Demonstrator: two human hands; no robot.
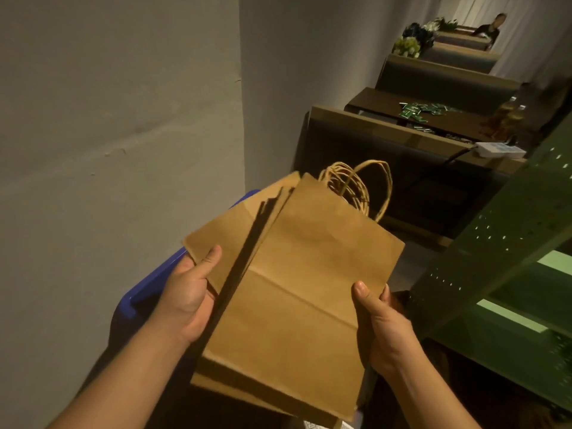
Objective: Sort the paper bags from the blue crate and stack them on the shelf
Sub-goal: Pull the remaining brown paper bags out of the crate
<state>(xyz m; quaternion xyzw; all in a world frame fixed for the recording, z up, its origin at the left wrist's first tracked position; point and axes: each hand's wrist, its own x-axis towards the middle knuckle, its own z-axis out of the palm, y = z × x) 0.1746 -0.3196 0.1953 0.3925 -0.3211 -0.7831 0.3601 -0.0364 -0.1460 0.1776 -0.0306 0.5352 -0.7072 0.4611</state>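
Both forearms reach forward and up from the bottom of the view, bare, palms turned inward toward each other. Between them is a fanned stack of flat brown paper bags [297, 289], held in the air above the blue crate [145, 289], twisted-paper handles [356, 190] pointing away from the person.

Left hand [188, 298] grips the stack's left edge: thumb lies straight across the top face of a lower bag, the other fingers are under the stack and hidden, so cannot tell how they lie. Wrist roughly in line with the forearm.

Right hand [383, 320] grips the right edge of the top bag: thumb on the top face, pointing up, one fingertip showing just past the edge behind it, the remaining fingers tucked underneath out of sight. Wrist bent slightly inward.

Top bag sits skewed to the right over the others; lower bags stick out at the left and at the near bottom edge. Crate only partly visible, below and left of the stack, against the grey wall [117, 119].

Green perforated metal shelf [501, 258] stands to the right, near the right hand, not touching the bags. Dark booth seats [402, 168] and a table [433, 116] with small green packets behind. A person sits far back.
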